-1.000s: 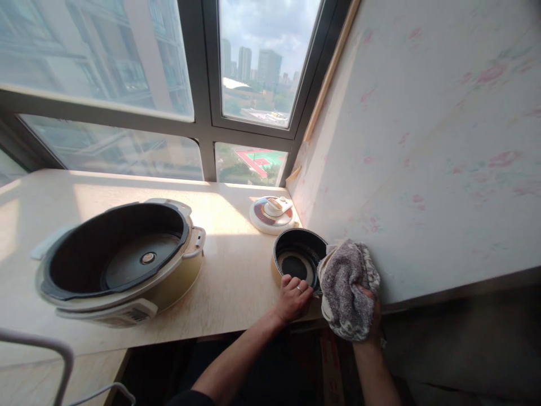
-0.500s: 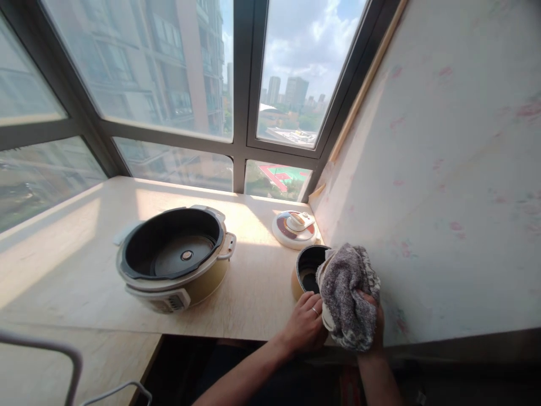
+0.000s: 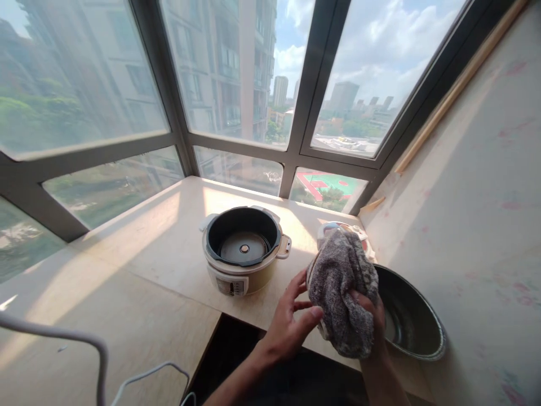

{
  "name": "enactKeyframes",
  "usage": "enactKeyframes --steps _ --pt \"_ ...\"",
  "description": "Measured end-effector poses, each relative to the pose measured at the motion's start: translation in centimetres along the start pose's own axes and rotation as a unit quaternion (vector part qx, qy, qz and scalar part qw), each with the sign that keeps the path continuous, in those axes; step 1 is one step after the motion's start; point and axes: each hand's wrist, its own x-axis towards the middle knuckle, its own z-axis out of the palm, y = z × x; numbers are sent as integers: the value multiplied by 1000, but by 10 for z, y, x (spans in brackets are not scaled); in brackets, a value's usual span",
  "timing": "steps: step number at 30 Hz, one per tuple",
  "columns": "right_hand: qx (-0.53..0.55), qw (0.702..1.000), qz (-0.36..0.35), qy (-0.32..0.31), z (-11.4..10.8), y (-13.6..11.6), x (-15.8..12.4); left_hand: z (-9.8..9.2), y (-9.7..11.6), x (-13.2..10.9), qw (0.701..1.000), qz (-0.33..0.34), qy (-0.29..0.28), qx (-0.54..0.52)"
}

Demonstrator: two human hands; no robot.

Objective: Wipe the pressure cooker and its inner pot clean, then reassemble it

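Observation:
A bunched grey-brown towel with paler edges is gripped from its right side by my right hand. Spread fingers on my left hand reach the towel's left edge, with the thumb apart from them; whether they touch it is unclear. To the right of the towel, a large dark pot stands partly hidden behind it and my right hand. A round white lid with coloured patches peeks out behind the towel.
An open cooker with a black interior and a front control panel stands on the pale counter. Grey curved tubing crosses the lower left. Windows run along the back, and a flower-patterned wall rises on the right.
My view has swung left, bringing the large dark pot into sight. My left hand has opened from beside the towel. The small tan pot seen earlier no longer shows.

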Motion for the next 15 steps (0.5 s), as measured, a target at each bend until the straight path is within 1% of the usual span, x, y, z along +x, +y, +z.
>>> enactKeyframes --steps 1,3,5,8,10,11,13,15 --pt "8 1000 16 -22 13 -4 -5 -1 12 -1 1000 -1 6 -10" --pt "14 998 31 -58 38 -10 -14 -3 30 -2 999 2 50 -4" --pt "1 994 16 -105 58 -13 -19 -8 40 -2 994 -2 107 0" --pt "-42 976 -23 -214 83 -12 -20 -24 49 0 985 -25 170 -17" --pt "-93 951 -85 -282 99 -9 -18 -37 54 4 978 -40 204 -17" --pt "-124 937 -128 -300 107 -8 -17 -44 56 6 974 -45 221 -13" --pt "-189 908 -215 -307 123 -7 -15 -56 61 13 966 -46 254 -13" --pt "-248 880 -268 -303 141 -8 -13 -68 66 22 958 -35 284 -31"
